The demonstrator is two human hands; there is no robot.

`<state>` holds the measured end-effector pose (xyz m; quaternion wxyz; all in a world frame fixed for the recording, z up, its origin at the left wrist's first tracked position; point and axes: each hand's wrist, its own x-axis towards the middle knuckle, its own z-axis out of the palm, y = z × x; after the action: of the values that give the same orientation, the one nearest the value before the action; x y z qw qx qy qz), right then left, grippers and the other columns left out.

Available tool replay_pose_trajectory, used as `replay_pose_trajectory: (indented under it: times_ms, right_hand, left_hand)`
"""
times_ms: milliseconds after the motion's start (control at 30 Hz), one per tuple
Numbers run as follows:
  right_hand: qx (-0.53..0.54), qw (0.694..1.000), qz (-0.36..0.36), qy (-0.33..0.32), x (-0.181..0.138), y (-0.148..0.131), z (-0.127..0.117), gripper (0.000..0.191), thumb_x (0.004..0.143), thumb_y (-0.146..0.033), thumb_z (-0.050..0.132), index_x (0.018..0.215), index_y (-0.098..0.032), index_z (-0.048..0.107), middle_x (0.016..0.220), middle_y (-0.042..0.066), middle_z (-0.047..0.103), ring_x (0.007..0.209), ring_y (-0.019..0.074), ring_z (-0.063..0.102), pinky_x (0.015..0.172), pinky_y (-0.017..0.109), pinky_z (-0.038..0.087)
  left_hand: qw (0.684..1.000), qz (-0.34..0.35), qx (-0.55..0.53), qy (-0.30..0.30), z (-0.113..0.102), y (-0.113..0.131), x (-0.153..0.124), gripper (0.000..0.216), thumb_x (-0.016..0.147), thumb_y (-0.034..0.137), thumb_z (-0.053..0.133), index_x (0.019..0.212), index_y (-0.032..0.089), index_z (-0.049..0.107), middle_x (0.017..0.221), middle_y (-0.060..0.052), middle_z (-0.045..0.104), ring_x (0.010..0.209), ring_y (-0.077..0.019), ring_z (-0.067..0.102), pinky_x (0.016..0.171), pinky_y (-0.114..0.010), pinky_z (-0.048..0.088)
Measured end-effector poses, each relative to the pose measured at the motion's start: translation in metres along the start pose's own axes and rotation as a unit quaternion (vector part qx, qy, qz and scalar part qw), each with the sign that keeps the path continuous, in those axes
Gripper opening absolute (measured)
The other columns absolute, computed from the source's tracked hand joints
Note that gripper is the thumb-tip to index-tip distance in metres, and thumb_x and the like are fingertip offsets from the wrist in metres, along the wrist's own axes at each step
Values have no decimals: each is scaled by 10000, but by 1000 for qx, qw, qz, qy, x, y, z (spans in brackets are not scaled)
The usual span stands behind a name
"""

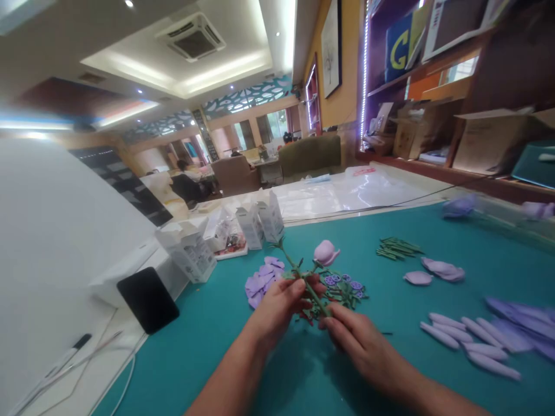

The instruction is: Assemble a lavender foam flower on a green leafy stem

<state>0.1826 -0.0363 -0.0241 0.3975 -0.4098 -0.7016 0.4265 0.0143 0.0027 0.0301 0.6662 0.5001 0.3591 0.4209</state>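
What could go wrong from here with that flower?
The green stem, held in the left hand and the right hand, might bend if they twist unevenly. The lilac rosebud, close to the left hand, could be knocked. The pile of small green and purple pieces near both hands could get scattered.

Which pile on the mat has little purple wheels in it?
The mixed pile just beyond the right hand, where purple wheels lie among green pieces; the lilac petal pile and green stick pile show none.
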Motion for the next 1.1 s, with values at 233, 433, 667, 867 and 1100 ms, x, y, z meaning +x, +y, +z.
replay_pose_trajectory:
  times_ms: [233,433,667,867,1100]
  right_hand:
    - [28,1000,-6,6,1,-4,-6,403,966,-522,349,827,-204,555,671,-11,519,631,141,465,601,262,363]
    - [106,992,9,74,2,-11,-24,450,918,-605,414,872,-199,604,700,15,582,656,159,536,619,284,424]
    - [304,951,32,48,0,-25,-27,534,845,-690,483,845,-169,600,608,-19,565,509,104,506,511,239,401]
    - [387,919,55,56,4,-22,-25,441,844,-583,592,690,-177,519,474,-61,480,413,70,415,444,214,313]
    - [415,906,50,58,7,-23,-30,460,793,-592,647,666,-181,487,458,-75,456,388,55,372,418,211,247]
  left_hand:
    - [994,72,-50,69,20,15,0,461,671,502,773,927,128,687,667,-30,662,626,-163,630,597,-271,478]
    - [967,171,86,170,25,33,-7,300,702,394,728,862,159,633,576,40,585,503,-109,564,518,-231,459]
    - [960,152,168,163,30,10,-5,314,664,340,721,920,170,659,575,60,497,463,-93,489,446,-220,410]
    - [973,112,152,131,33,1,-4,432,667,362,732,1039,167,631,580,67,481,443,-76,440,412,-201,358]
    - [995,48,63,55,34,1,-4,408,685,387,735,993,211,532,530,93,490,370,-38,349,366,-157,242]
